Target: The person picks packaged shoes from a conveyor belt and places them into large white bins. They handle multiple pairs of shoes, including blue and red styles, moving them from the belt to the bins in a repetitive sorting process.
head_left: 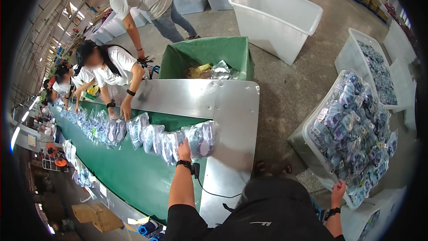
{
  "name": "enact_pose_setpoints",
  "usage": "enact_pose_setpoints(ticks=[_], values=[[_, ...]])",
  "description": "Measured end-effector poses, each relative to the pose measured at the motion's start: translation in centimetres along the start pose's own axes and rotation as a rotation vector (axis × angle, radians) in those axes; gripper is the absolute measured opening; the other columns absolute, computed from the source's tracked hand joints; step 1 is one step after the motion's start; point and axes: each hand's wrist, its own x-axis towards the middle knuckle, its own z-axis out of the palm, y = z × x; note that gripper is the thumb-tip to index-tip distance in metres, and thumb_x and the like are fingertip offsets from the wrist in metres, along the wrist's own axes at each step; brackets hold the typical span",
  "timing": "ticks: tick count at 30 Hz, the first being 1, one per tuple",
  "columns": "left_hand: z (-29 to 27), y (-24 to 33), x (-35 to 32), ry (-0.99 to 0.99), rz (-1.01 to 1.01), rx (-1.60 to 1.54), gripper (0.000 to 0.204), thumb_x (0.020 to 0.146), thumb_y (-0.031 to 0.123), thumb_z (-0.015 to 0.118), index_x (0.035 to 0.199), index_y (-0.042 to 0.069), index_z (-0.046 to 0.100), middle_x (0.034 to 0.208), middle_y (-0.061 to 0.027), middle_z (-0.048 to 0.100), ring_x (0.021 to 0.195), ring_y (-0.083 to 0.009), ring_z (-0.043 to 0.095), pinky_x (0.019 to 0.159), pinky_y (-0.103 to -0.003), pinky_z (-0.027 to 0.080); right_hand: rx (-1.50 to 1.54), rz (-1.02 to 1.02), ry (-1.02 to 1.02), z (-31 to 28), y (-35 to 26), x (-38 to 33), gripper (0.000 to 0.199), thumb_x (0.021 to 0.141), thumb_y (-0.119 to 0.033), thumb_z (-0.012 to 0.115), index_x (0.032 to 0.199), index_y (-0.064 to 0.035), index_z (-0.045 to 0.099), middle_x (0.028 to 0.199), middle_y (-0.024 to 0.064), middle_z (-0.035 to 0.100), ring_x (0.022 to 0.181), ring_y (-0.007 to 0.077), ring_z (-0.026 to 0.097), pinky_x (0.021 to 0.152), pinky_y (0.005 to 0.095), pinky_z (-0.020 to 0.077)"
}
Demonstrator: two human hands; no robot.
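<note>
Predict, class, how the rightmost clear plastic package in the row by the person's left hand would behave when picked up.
The package would probably feel slippery, since its clear wrap looks glossy. The crinkled wrap suggests a floppy outside, though the rounded greyish-purple contents may hold some shape. It seems unlikely to roll, being broad and flattish.

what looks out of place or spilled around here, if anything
Nothing looks plainly spilled or damaged. The one oddity is the white rectangular plastic bin by the right hand: blue-purple footwear in clear plastic bags heaps above its rim, so it looks overfilled.
</note>
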Motion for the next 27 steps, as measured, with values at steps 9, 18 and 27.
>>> enact_pose_setpoints(ticks=[9, 18, 27], values=[[7.0, 1.3, -5.0, 0.553, 0.255, 0.226, 0.073, 0.088, 0.033, 0.072, 0.144, -0.007, 0.047, 0.137, -0.0374, 0.042, 0.128, -0.0518, 0.04, 0.112, -0.057, 0.033, -0.08, 0.033, -0.271, 1.4, -4.7, -2.5, 0.039, 0.092, -0.004, 0.063, 0.13, -0.0005, 0.057, 0.086, 0.0022, 0.061, 0.073, 0.0102, 0.061, 0.068, 0.0259, 0.05], [4.1, -0.9, -4.9, -0.182, -0.27, -0.674, 0.036, 0.09, 0.036, 0.076, 0.09, 0.001, 0.068, 0.071, -0.0017, 0.059, 0.054, -0.0142, 0.054, 0.047, -0.031, 0.039, -0.11, 0.049, -0.359, 3.5, -2.5, -2.0, 0.033, 0.091, -0.006, 0.062, 0.123, -0.0012, 0.059, 0.083, 0.0025, 0.061, 0.067, 0.0117, 0.061, 0.059, 0.0262, 0.0497], [5.5, 0.6, -13.2, 0.183, 0.341, -0.316, 0.08, 0.069, 0.015, 0.09, 0.131, -0.005, 0.042, 0.126, -0.0179, 0.047, 0.107, -0.0287, 0.057, 0.092, -0.035, 0.051, -0.069, 0.078, -0.497, 5.6, -4.5, 1.3, 0.032, 0.091, -0.009, 0.064, 0.123, -0.0029, 0.061, 0.086, 0.0033, 0.063, 0.068, 0.0138, 0.067, 0.054, 0.0268, 0.051]])
